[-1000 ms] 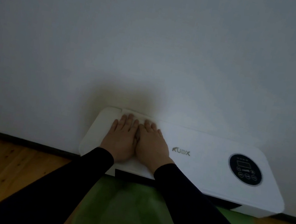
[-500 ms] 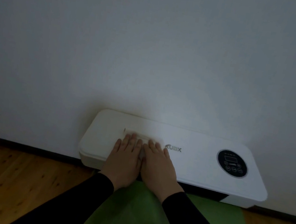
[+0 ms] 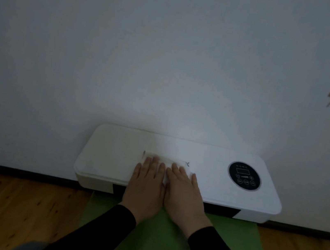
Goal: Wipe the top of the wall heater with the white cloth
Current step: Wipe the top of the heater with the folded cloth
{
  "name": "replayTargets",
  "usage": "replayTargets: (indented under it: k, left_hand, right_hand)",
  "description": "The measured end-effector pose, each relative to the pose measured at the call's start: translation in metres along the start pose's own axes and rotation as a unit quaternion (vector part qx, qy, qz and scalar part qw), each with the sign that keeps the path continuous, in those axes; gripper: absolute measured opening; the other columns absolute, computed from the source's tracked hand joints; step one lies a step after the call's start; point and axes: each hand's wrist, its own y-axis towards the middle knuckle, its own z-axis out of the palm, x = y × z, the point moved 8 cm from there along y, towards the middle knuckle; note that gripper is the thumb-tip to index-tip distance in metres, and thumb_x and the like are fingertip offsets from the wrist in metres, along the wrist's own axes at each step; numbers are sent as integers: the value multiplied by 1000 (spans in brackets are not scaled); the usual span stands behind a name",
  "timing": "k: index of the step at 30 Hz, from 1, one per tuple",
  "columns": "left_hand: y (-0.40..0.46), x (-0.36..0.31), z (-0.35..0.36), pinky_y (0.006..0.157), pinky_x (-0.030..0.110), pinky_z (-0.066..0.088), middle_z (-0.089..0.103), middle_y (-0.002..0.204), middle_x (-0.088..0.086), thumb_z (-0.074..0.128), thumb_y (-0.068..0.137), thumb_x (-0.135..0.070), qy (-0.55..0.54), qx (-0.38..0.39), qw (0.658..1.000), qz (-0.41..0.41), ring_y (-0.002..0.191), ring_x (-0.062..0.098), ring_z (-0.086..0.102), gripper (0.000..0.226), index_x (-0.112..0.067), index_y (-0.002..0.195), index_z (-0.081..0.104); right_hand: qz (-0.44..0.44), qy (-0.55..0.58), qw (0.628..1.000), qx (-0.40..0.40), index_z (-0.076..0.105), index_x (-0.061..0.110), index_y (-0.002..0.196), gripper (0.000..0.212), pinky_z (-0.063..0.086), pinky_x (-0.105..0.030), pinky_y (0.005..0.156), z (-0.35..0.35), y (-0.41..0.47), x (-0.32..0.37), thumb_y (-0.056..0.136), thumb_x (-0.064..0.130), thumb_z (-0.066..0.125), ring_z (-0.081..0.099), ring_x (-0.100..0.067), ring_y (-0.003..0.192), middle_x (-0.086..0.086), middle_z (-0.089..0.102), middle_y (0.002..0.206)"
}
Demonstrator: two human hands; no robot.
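Both palms flat, fingers spread, nothing clenched: left hand (image 3: 146, 184) and right hand (image 3: 183, 192) press white cloth (image 3: 164, 161) onto wall heater (image 3: 111, 155), left of centre. Control dial (image 3: 244, 176) at 3 o'clock, well apart, likely avoided.

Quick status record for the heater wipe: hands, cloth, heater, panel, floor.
left hand: flat on cloth, palm down
right hand: flat on cloth, beside the left
cloth: white, folded, on heater left of centre
heater: white, against wall
panel: round, black, right end, uncovered
floor: green mat on wood
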Motion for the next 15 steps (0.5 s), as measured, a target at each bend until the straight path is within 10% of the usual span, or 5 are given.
replayTargets:
  k: [15]
  left_hand:
    - [51, -7, -2, 122, 46, -1, -5, 165, 12, -10, 83, -40, -18, -16, 1000, 20, 152, 28, -6, 80, -13, 157, 4]
  right_hand:
    - [3, 17, 1000, -22, 20, 20, 157, 59, 3, -47, 124, -5, 41, -28, 100, 23, 35, 7, -17, 153, -1, 12, 166]
